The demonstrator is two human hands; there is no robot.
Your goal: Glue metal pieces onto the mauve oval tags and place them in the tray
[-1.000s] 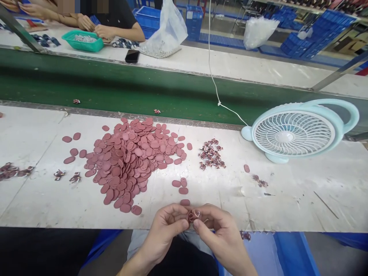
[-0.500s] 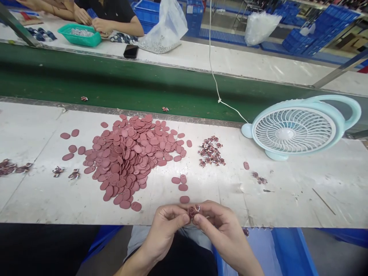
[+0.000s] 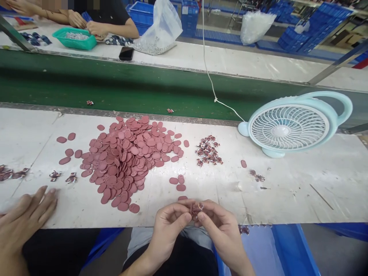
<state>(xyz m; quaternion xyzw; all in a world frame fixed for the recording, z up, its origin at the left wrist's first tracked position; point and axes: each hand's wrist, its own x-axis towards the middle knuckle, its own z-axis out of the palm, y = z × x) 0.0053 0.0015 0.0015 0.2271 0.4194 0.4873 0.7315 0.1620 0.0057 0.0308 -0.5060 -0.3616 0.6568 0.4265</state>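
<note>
Near the table's front edge, my left hand [image 3: 169, 226] and my right hand [image 3: 220, 230] meet, pinching a small dark red piece [image 3: 196, 209] with a shiny bit between their fingertips. Its exact shape is partly covered by the fingers. Flat reddish oval pieces [image 3: 126, 153] form a large pile to the left, and a few loose ovals [image 3: 181, 187] lie just beyond my hands. Behind and to the right of these is a cluster of small dark red pieces with shiny parts [image 3: 209, 150].
At the right stands a light blue fan [image 3: 290, 126] with a white cord. Another person's hand [image 3: 34, 209] rests on the table at the far left. A green belt [image 3: 129, 92] runs behind the table. A blue bin [image 3: 293, 249] sits below the edge at right.
Another person's hand has come onto the table at the left. The small pieces on the green belt have moved right. My hands still hold the small piece, which is turned slightly.
</note>
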